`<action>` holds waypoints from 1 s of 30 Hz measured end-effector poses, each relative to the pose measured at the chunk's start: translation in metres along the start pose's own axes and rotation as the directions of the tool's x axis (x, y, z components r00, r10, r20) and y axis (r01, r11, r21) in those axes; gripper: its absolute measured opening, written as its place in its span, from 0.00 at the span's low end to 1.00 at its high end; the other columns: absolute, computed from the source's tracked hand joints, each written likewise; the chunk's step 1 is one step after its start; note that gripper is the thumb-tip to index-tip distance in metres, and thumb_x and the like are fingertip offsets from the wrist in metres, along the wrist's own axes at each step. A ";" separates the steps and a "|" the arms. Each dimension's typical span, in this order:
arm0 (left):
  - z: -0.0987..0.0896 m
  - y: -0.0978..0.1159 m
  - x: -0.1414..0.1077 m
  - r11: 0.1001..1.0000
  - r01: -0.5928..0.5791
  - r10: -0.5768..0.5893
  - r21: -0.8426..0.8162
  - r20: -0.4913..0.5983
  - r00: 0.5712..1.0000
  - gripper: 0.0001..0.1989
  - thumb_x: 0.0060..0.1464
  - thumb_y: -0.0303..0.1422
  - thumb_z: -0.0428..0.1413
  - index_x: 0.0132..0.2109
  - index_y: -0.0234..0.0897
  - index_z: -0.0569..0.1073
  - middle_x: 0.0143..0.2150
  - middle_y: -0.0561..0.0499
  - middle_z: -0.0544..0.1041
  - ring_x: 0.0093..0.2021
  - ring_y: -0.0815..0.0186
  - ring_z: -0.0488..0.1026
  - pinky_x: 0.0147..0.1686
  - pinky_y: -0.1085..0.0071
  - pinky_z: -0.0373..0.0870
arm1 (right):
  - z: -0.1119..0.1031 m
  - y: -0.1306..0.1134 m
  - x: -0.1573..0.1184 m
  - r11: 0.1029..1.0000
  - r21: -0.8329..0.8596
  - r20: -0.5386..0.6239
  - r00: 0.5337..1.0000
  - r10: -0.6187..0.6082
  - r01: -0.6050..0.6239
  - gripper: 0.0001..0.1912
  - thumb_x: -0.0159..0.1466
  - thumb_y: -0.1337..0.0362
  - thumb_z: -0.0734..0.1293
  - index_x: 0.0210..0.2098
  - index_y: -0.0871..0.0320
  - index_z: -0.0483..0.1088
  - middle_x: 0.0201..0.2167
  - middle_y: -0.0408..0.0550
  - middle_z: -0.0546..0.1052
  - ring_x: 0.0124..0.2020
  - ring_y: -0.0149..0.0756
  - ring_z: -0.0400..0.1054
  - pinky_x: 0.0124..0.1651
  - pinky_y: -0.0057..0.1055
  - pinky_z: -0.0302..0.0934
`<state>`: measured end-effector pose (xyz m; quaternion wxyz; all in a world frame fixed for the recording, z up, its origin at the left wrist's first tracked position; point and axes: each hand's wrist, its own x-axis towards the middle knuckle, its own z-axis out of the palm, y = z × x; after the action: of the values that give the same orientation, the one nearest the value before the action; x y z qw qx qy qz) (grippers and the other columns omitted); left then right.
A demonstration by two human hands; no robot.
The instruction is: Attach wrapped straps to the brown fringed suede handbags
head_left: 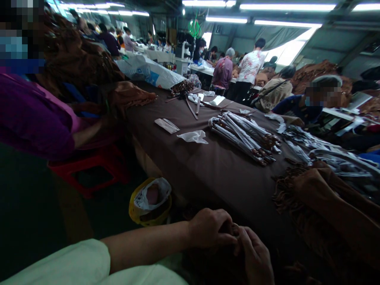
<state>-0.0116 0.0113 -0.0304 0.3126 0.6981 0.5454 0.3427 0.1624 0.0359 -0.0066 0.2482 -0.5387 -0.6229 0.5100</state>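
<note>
My left hand (209,229) is closed at the bottom centre, thumb and fingers pinched on a small brown piece (235,229). Close against it, my right hand (257,251) pinches the same piece from the other side. What hangs below the hands is too dark to make out. Both hands are just off the near edge of the brown-covered table (192,170). Brown fringed material (326,198) lies to the right of them.
Bundled white-wrapped straps (243,134) and plastic scraps (194,136) lie on the table. A yellow bin (135,206) stands beside its near edge. At left, a person in purple (32,118) sits by a red stool (86,166). Other people work farther back.
</note>
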 end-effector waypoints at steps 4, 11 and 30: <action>0.003 -0.004 -0.001 0.998 0.038 -0.036 -0.058 0.042 0.998 0.30 0.45 0.56 0.59 0.46 0.37 0.72 0.41 0.49 0.77 0.39 0.63 0.74 0.37 0.73 0.66 | -0.001 0.010 -0.003 0.982 0.168 -0.020 0.995 0.097 -0.092 0.22 0.59 0.43 0.64 0.24 0.57 0.69 0.15 0.39 0.64 0.21 0.31 0.56 0.27 0.26 0.53; 0.005 -0.009 -0.006 0.976 0.020 -0.012 -0.218 0.038 0.999 0.32 0.41 0.51 0.64 0.49 0.37 0.69 0.42 0.49 0.77 0.38 0.65 0.74 0.36 0.74 0.66 | -0.013 0.009 -0.003 0.863 0.378 0.317 0.923 0.219 -0.335 0.20 0.57 0.47 0.69 0.23 0.57 0.65 0.16 0.36 0.59 0.19 0.26 0.49 0.22 0.24 0.48; -0.012 0.001 0.002 0.979 -0.147 0.162 -0.140 0.097 0.982 0.21 0.56 0.47 0.55 0.48 0.37 0.72 0.44 0.48 0.76 0.43 0.66 0.73 0.40 0.76 0.64 | 0.005 0.014 -0.015 0.977 0.204 -0.171 0.980 0.100 -0.064 0.28 0.52 0.44 0.70 0.44 0.57 0.71 0.24 0.40 0.73 0.25 0.33 0.66 0.28 0.27 0.62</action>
<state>-0.0203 0.0136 -0.0221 0.3597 0.7337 0.4478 0.3631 0.1685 0.0192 -0.0179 0.3345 -0.5807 -0.5214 0.5283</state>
